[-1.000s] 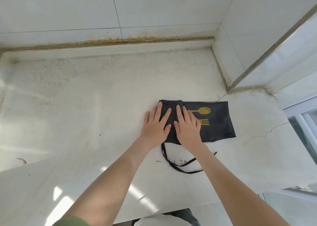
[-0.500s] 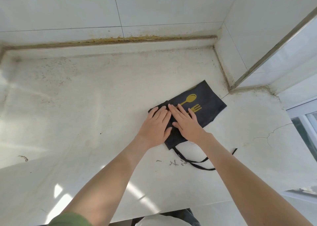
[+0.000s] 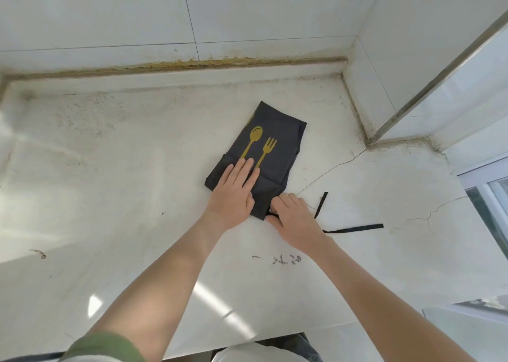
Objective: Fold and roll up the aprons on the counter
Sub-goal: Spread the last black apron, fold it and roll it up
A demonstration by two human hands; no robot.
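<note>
Left grip (image 3: pixel 233 193) lies flat on the one apron (image 3: pixel 286 130); right grip (image 3: pixel 294 218) pinches its corner.

Aprons: one apron (image 3: pixel 277 125), dark and folded, at the centre of the frame.
Printed emblems: two on the apron, one gold spoon (image 3: pixel 254 137) and one gold fork (image 3: pixel 268 148), side by side.
Strap ends: two, black, right of centre, one strap end (image 3: pixel 321 204) upright and one (image 3: pixel 354 228) lying level.
Hands: two, both mine. My left hand (image 3: pixel 232 196) lies flat on the apron, and my right hand (image 3: pixel 295 218) curls on its near corner.
Sleeves: one green sleeve (image 3: pixel 104 348), on my left arm at lower left.
Counters: one white counter (image 3: pixel 137 169).
Cracks: two in the counter, one long crack (image 3: pixel 330 169) and one branching crack (image 3: pixel 434 213), both in the right half.
</note>
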